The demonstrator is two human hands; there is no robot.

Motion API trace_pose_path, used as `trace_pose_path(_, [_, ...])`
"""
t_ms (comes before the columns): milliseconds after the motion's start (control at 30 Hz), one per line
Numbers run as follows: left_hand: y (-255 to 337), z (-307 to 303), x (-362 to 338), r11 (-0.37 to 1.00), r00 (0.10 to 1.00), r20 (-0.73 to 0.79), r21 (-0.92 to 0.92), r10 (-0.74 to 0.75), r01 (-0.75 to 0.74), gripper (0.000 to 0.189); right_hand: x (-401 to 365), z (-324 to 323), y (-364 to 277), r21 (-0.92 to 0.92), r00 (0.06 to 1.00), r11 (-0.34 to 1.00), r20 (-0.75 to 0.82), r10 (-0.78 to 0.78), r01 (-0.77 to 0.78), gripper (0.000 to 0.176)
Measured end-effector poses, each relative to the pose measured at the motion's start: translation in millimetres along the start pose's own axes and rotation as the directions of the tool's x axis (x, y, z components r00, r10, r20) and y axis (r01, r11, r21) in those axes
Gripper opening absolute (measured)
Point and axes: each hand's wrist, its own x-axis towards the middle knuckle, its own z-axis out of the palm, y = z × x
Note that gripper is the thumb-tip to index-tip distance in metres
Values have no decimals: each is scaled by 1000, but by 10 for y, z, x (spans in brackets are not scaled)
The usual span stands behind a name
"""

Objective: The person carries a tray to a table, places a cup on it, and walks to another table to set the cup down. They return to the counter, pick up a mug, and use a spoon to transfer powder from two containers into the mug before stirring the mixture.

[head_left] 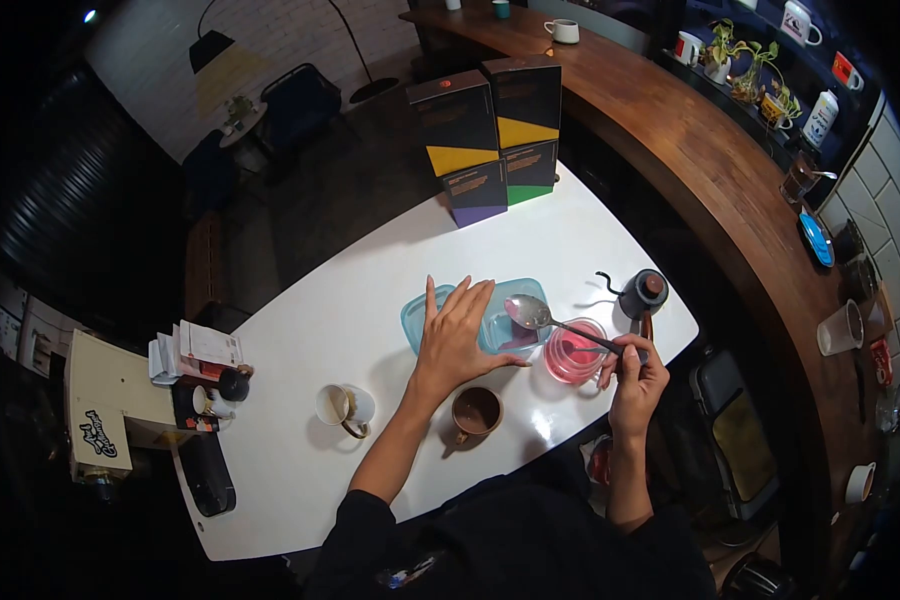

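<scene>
My right hand point(637, 382) grips the dark handle of a spoon point(530, 311), whose bowl is over a light blue plastic container point(530, 290). Below the spoon's handle stands a clear cup with pink contents point(572, 360). My left hand point(456, 335) has its fingers spread over the left part of the blue container; whether the palm touches it I cannot tell. Something dark pinkish lies inside the container. Nearer to me are a brown mug point(477, 411) and a white mug point(345, 406).
Black boxes point(457, 118) stand at the white table's point(305, 300) far edge. A dark kettle point(645, 292) is right of the cup. Papers point(208, 345) and a black case point(207, 474) lie left. A curved wooden counter point(710, 200) borders the right side.
</scene>
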Motion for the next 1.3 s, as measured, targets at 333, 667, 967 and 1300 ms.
trace_pose_path(333, [43, -32, -83, 1000, 1000, -20, 10, -14, 14, 102, 35, -42, -47, 23, 1000, 1000, 1, -20, 20, 25])
trace_pose_path(667, [-12, -359, -1019, 756, 914, -108, -603, -392, 253, 53, -33, -202, -287, 94, 994, 995, 106, 36, -46, 25])
trace_pose_path(967, [115, 298, -1639, 781, 876, 197, -399, -440, 481, 104, -188, -26, -226, -217, 853, 975, 498, 154, -50, 21])
trace_pose_path(1300, [124, 350, -1548, 711, 849, 259, -465, -461, 528, 95, -201, 117, -329, -372, 657, 901, 740, 141, 225, 21])
